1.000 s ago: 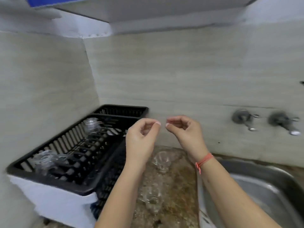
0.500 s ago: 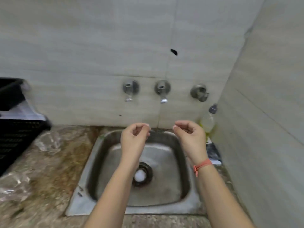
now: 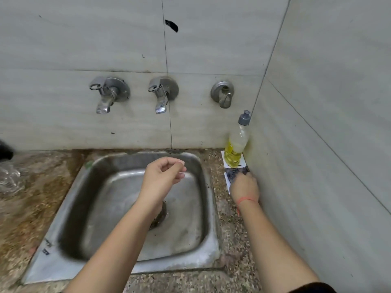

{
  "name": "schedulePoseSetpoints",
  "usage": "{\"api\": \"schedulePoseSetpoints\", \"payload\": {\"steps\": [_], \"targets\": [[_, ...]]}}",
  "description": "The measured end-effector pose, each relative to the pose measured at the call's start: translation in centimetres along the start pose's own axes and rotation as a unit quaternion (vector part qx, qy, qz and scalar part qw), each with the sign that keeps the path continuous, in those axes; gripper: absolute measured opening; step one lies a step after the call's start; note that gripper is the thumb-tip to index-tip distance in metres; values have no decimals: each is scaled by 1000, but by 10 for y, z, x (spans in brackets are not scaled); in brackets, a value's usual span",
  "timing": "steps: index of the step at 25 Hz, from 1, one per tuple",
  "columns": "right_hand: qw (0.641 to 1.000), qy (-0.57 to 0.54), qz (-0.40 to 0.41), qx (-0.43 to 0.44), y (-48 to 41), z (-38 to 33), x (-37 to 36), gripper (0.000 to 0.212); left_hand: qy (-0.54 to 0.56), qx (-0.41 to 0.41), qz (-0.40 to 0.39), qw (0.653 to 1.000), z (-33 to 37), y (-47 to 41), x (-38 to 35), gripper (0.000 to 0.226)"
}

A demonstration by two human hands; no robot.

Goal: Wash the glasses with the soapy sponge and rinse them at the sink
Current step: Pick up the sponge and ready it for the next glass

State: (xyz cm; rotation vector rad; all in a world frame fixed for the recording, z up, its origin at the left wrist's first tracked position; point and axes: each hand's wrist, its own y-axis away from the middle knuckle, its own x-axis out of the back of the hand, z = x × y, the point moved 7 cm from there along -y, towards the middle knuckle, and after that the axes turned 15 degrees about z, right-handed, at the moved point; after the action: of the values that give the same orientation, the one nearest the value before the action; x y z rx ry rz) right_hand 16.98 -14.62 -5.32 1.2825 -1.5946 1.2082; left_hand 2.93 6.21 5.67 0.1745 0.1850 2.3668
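A dark scrubbing sponge lies on a small white tray on the counter, right of the steel sink and against the side wall. My right hand reaches onto the sponge's near end. Its back faces me, so the fingers are hidden. Over the basin hovers my left hand, fingers loosely curled and holding nothing. A clear glass sits on the stone counter at the far left edge, partly cut off.
Two taps and a valve stick out of the tiled wall above the sink; no water runs. A yellow soap bottle stands in the right corner. A corner of the black rack shows at left.
My view swung right from the dish rack to the sink. My right hand dropped from mid-air to the sponge by the wall. My left hand stays raised over the basin.
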Motion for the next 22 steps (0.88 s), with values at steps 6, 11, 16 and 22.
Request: {"api": "schedulePoseSetpoints", "payload": {"steps": [6, 11, 16, 22], "targets": [[997, 40, 64, 8, 16, 3, -19, 28, -2, 24, 7, 1000, -13, -8, -4, 11], [991, 63, 114, 42, 12, -3, -4, 67, -2, 31, 1, 1000, -20, -11, -1, 10], [990, 48, 101, 83, 13, -4, -1, 82, -16, 51, 3, 999, -34, -15, 13, 9], [995, 79, -37, 51, -12, -3, -1, 98, -10, 51, 16, 999, -40, -25, 22, 9]]}}
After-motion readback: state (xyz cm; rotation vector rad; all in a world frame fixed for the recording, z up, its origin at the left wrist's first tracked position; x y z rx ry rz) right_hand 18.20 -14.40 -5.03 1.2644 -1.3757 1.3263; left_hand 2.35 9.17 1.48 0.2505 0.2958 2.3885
